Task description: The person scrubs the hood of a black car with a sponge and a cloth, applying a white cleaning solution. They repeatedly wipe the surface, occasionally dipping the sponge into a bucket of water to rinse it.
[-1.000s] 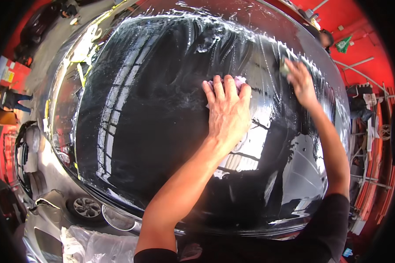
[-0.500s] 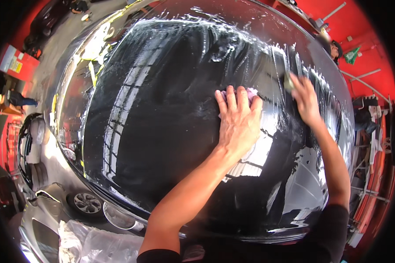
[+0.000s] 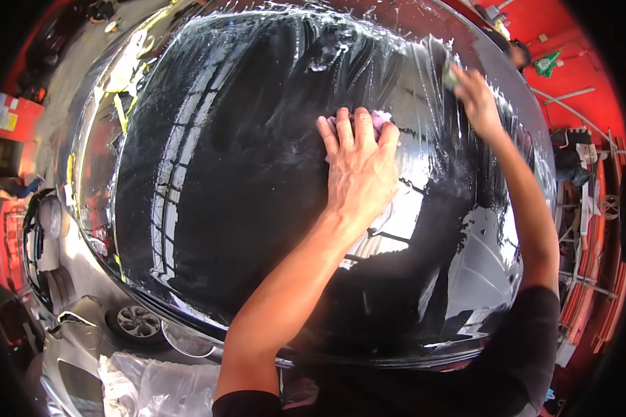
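Observation:
A glossy black car panel [image 3: 222, 215] fills the middle of the view, its surface wet and streaked with white suds or residue. My left hand [image 3: 362, 170] lies over a crumpled pale pink cloth [image 3: 381, 121] on the panel, with the fingers bent across it; most of the cloth is hidden under the palm. Farther off and to the right, my right hand [image 3: 481, 108] grips a small greenish pad [image 3: 450, 76] against the streaked area. That hand is slightly blurred, so the pad's exact kind is unclear.
Yellow tape [image 3: 120, 111] runs along the panel's left side. At lower left are a wheel [image 3: 139, 321], a grey car part and clear plastic sheeting [image 3: 177, 386]. Racks with long red pieces [image 3: 591, 257] stand at right. Other people are in the background.
My right hand has slid the greenish pad farther away across the panel. The left hand stays at about the same spot on the cloth. The whole view has shifted slightly.

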A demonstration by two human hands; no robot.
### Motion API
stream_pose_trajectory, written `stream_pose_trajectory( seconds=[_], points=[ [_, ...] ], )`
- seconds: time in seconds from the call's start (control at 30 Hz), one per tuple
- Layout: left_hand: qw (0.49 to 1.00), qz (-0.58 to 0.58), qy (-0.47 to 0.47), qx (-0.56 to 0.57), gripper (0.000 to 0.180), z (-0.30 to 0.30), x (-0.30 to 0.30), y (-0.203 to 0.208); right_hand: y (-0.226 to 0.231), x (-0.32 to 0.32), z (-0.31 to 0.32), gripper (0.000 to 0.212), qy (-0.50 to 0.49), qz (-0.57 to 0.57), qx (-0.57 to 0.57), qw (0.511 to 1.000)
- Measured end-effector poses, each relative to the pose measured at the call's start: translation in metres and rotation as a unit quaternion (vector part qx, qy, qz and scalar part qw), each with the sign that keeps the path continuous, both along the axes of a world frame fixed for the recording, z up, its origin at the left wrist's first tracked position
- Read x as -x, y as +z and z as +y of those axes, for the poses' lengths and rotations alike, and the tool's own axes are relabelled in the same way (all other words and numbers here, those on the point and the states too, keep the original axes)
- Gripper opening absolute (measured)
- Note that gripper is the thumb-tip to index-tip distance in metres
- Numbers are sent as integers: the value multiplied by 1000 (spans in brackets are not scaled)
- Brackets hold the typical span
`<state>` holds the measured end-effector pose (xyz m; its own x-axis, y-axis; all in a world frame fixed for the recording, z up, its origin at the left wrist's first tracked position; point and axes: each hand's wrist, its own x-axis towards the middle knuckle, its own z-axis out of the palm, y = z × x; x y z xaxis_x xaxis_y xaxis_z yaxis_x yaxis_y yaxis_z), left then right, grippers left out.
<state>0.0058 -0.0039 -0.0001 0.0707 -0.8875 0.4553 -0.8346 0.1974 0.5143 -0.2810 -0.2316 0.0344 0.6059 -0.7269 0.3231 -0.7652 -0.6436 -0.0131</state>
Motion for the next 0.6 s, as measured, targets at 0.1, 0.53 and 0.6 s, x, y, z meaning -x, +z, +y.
stream_pose_trajectory(
  seconds=[0.1,0.53,0.6],
  points=[
    [998,38,-35,20,34,-7,22,0,-21,24,-101,51,-183,10,93,979],
    [1000,-1,-15,23,35,-5,13,3,-2,62,-44,46,-77,-21,90,993],
    [999,7,-33,37,35,-7,20,2,-21,74,-99,49,-190,21,139,972]
  ],
)
